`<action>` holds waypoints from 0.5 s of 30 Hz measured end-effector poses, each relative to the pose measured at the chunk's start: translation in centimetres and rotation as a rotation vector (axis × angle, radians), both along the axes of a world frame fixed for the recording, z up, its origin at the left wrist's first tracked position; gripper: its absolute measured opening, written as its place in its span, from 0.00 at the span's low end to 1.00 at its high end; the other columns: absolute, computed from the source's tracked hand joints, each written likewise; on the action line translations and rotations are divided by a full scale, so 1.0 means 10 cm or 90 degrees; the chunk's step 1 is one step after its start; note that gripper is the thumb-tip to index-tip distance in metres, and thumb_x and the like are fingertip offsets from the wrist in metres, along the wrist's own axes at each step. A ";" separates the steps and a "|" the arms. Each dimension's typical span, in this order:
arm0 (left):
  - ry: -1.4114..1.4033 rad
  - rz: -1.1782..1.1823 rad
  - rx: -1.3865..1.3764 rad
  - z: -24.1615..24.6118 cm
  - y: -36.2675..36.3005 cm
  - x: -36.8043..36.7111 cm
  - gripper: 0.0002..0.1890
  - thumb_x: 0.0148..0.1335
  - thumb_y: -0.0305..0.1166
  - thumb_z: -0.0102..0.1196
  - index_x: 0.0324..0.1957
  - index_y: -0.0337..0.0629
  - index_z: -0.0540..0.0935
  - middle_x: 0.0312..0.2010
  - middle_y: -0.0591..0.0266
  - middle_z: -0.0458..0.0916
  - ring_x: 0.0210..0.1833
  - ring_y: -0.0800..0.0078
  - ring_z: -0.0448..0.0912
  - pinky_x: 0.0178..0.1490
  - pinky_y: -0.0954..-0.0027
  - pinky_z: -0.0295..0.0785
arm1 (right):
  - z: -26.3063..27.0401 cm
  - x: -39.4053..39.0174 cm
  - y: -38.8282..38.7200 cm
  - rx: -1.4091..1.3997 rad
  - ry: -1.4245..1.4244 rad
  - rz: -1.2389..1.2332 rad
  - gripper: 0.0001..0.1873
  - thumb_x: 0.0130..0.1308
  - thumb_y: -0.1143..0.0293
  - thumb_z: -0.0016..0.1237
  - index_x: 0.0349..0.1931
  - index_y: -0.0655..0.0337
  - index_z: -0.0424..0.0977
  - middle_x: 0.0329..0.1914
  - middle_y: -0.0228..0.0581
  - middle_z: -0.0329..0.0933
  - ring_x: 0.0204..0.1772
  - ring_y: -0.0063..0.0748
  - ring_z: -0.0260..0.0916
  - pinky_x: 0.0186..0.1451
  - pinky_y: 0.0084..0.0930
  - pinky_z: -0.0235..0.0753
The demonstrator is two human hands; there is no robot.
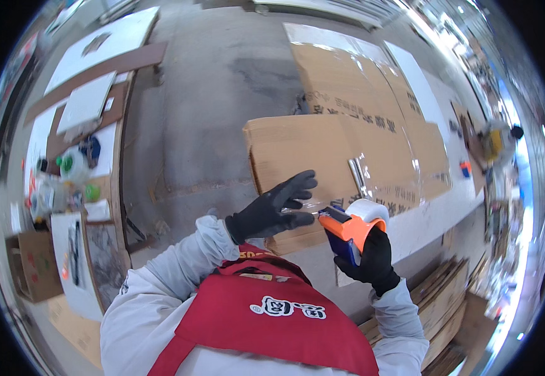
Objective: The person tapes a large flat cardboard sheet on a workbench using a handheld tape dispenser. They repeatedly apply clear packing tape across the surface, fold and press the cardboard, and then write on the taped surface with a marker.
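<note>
Gripped in my right hand (373,261), which wears a black glove, is an orange and blue packing tape dispenser (347,230). A roll of clear tape (367,210) sits on it. My left hand (275,207), also in a black glove, is held with its fingers spread, just left of the dispenser and holding nothing. In front of me lies a flat cardboard package (300,150) bearing printed writing, with strips of clear tape across its right part. A shiny silver strip (358,177) rests on top of the package. Whether my left hand touches the cardboard I cannot tell.
Beyond lies another taped cardboard package (343,75). The white worktable (423,230) reaches right, where a second tape dispenser (465,169) lies and a person (498,143) stands. Leftward, a bench holds a white panel (87,105) and bottles (73,162). Boards (441,301) are stacked at lower right.
</note>
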State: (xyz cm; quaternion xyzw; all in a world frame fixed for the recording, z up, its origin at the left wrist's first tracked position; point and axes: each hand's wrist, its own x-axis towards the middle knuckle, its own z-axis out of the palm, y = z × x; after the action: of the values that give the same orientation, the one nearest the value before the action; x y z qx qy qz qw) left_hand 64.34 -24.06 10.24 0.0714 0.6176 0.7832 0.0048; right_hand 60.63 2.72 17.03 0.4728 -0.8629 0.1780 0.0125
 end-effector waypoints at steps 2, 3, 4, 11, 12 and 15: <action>0.140 -0.154 -0.137 0.12 -0.04 -0.22 0.31 0.56 0.46 0.64 0.60 0.46 0.73 0.64 0.53 0.65 0.62 0.59 0.70 0.62 0.60 0.67 | -0.01 0.15 -0.02 -0.054 -0.039 -0.026 0.34 0.44 0.58 0.64 0.54 0.61 0.71 0.50 0.47 0.75 0.50 0.53 0.74 0.53 0.43 0.71; 0.217 -0.231 -0.196 0.16 -0.06 -0.33 0.32 0.56 0.45 0.65 0.61 0.47 0.71 0.67 0.53 0.62 0.64 0.57 0.67 0.64 0.59 0.65 | -0.02 0.21 -0.01 -0.067 -0.061 -0.041 0.35 0.44 0.58 0.64 0.54 0.60 0.71 0.51 0.47 0.75 0.51 0.52 0.73 0.54 0.43 0.71; 0.326 -0.243 -0.241 0.19 -0.05 -0.45 0.30 0.54 0.43 0.67 0.58 0.47 0.75 0.64 0.53 0.67 0.62 0.59 0.70 0.64 0.61 0.66 | -0.03 0.26 -0.03 -0.079 -0.080 -0.055 0.35 0.44 0.58 0.64 0.55 0.60 0.71 0.52 0.46 0.75 0.52 0.51 0.73 0.54 0.42 0.70; 0.011 -0.591 -0.087 0.28 -0.33 -0.83 0.15 0.55 0.31 0.65 0.44 0.39 0.80 0.52 0.55 0.77 0.51 0.66 0.77 0.57 0.68 0.71 | -0.04 0.56 -0.49 -0.192 -0.287 -0.164 0.36 0.46 0.56 0.64 0.56 0.60 0.70 0.54 0.49 0.74 0.54 0.53 0.72 0.55 0.41 0.71; -0.186 -0.612 -0.053 0.30 -0.40 -0.81 0.10 0.59 0.30 0.60 0.41 0.38 0.80 0.44 0.60 0.80 0.45 0.70 0.79 0.52 0.71 0.72 | -0.07 0.58 -0.59 -0.187 -0.320 -0.180 0.35 0.47 0.55 0.64 0.55 0.60 0.71 0.52 0.49 0.75 0.52 0.50 0.73 0.53 0.39 0.72; -0.187 -0.479 -0.112 0.08 -0.63 -0.69 0.08 0.62 0.30 0.57 0.41 0.38 0.80 0.38 0.63 0.81 0.43 0.73 0.79 0.48 0.72 0.72 | -0.09 0.68 -0.91 -0.116 -0.540 -0.289 0.33 0.48 0.52 0.64 0.52 0.61 0.72 0.43 0.47 0.78 0.45 0.43 0.76 0.47 0.35 0.74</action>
State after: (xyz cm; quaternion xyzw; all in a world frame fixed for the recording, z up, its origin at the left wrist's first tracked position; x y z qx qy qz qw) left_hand 57.45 -30.36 11.00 0.1790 0.6060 0.6728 0.3847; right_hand 67.46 -6.36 16.14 0.1554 -0.8541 0.4228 -0.2600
